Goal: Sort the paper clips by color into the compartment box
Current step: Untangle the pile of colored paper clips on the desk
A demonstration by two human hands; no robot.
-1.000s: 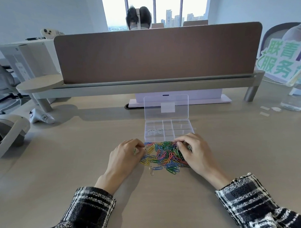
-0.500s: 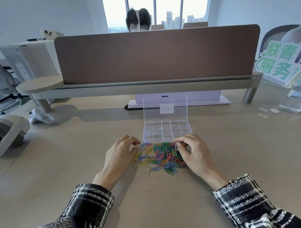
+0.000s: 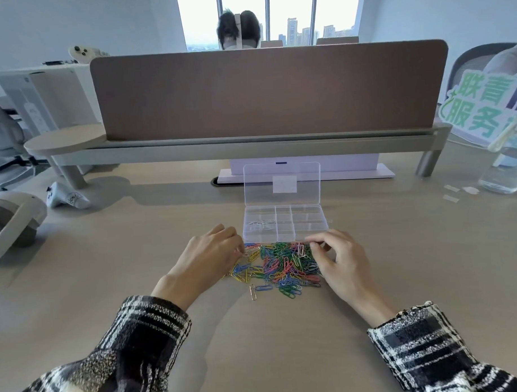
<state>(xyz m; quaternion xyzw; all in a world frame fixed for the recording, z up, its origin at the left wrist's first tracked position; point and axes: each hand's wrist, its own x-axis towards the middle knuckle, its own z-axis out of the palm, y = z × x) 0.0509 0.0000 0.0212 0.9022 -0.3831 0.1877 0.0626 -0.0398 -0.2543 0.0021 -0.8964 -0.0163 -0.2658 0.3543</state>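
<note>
As left hand (image 3: pixel 212 257) and right hand (image 3: pixel 343 259) touch paper clips (image 3: pixel 283 265), fingers (image 3: pixel 323 237) curled, grip unclear.

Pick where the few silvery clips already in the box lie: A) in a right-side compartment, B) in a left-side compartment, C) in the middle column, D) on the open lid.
B: the silvery clips lie in a compartment at the left end of the compartment box, not on its raised lid.

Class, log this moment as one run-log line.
stage: sorting barely begun | left hand: at clip pile, left edge | right hand: at its right edge | compartment box: lid up, few silver clips inside
</note>
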